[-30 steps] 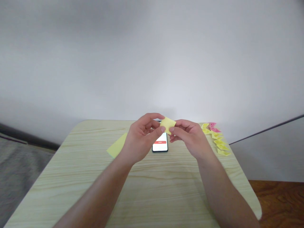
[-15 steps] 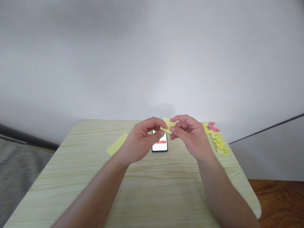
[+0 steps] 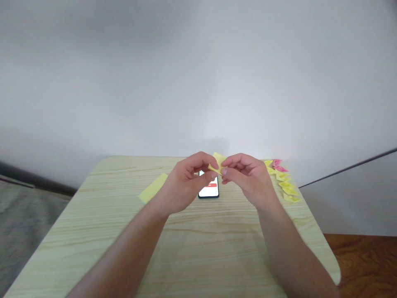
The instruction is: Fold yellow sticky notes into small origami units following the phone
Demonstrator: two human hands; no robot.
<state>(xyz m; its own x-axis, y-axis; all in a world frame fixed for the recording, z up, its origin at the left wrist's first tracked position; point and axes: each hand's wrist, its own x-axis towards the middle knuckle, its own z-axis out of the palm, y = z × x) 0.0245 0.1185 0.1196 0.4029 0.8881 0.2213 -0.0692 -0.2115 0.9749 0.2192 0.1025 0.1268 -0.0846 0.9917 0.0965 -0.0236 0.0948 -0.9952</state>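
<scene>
Between my two hands, above the far part of the table, is a small folded piece of yellow paper (image 3: pixel 218 158). My left hand (image 3: pixel 189 180) pinches its left side between thumb and fingers. On the opposite side, my right hand (image 3: pixel 248 176) grips the paper with thumb and forefinger. The fingertips cover part of the folds. Below the hands lies a phone (image 3: pixel 209 192) with a lit screen, partly hidden by the left hand. A pad of yellow paper (image 3: pixel 152 188) rests by the left forearm.
Several folded yellow paper pieces (image 3: pixel 288 188) run along the table's right edge, with folded pink paper (image 3: pixel 280 166) at their far end. The pale wooden table (image 3: pixel 198 248) stands against a white wall (image 3: pixel 198 82). Brown wooden flooring (image 3: pixel 366 265) shows at lower right.
My right forefinger has come down and closer to its thumb, pressing on the yellow paper. The paper's right side is now more covered. My left hand is nearly still.
</scene>
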